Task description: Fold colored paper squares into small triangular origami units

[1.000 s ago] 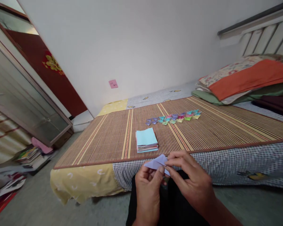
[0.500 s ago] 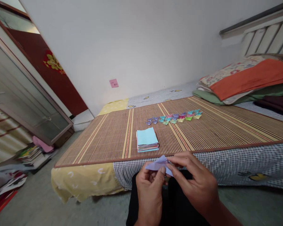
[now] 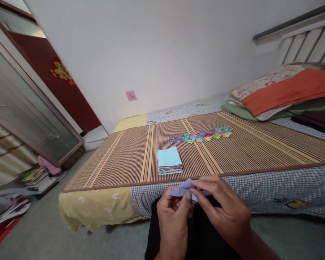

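Between my two hands is a small folded piece of purple paper point(image 3: 182, 189), held just off the bed's front edge. My left hand point(image 3: 174, 213) pinches its left and lower part, thumb on top. The thumb and fingertips of my right hand point(image 3: 223, 204) grip its right side near the upper corner. Beyond my hands a stack of coloured paper point(image 3: 169, 159) lies on the mat, a light blue sheet uppermost. Farther back stand rows of small folded paper boats point(image 3: 200, 135) in purple, blue, pink, green and yellow.
A striped woven mat point(image 3: 119, 162) covers the bed. Folded bedding and an orange-trimmed pillow point(image 3: 284, 92) are piled at the right. A pink note point(image 3: 131, 95) is on the wall. Books point(image 3: 36, 179) lie at the far left beside a glass-panelled door point(image 3: 29, 90).
Both hands keep their grip on the purple paper. The paper and my left hand have shifted very slightly to the right; otherwise the scene looks the same.
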Demonstrator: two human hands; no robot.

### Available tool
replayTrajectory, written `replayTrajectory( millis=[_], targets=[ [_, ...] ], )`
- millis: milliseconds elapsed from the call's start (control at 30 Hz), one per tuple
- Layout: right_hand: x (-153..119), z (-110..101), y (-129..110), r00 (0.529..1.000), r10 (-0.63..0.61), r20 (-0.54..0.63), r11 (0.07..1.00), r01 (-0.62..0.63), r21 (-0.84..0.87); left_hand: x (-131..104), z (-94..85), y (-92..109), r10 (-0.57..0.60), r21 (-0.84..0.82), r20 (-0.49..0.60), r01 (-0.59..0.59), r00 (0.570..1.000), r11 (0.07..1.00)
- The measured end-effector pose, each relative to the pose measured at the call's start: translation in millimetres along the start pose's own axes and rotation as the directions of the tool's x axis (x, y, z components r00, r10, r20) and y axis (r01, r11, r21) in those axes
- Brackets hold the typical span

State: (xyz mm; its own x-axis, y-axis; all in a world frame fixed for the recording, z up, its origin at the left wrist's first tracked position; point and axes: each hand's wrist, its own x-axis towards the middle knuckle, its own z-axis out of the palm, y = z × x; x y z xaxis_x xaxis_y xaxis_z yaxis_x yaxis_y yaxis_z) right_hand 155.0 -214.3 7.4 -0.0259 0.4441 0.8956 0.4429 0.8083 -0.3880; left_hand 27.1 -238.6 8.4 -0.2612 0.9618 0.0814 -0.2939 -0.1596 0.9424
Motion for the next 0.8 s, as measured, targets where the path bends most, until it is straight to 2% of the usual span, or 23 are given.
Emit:
replayTrajectory(
  millis=[200, 500, 667, 800],
  targets=[
    [4, 0, 0, 0.999, 0.028, 0.015, 0.999, -0.029, 0.046, -1, 1.4, 2, -0.002, -0.015, 0.014, 0.002, 1.000, 1.000],
    [6, -2, -4, 0.955, 0.281, 0.095, 0.937, -0.294, 0.186, -3, -2.6, -1, -0.047, -0.002, 0.032, 0.047, 0.998, 0.999],
    [5, -3, -4, 0.937, 0.329, 0.113, 0.916, -0.346, 0.202, 1, -5.3, 11, -0.044, -0.025, 0.035, 0.045, 0.998, 0.999],
    [4, -3, -4, 0.933, 0.340, 0.114, 0.914, -0.357, 0.191, 8, -11.3, 19, -0.075, -0.009, 0.121, 0.077, 0.990, 0.997]
  ],
)
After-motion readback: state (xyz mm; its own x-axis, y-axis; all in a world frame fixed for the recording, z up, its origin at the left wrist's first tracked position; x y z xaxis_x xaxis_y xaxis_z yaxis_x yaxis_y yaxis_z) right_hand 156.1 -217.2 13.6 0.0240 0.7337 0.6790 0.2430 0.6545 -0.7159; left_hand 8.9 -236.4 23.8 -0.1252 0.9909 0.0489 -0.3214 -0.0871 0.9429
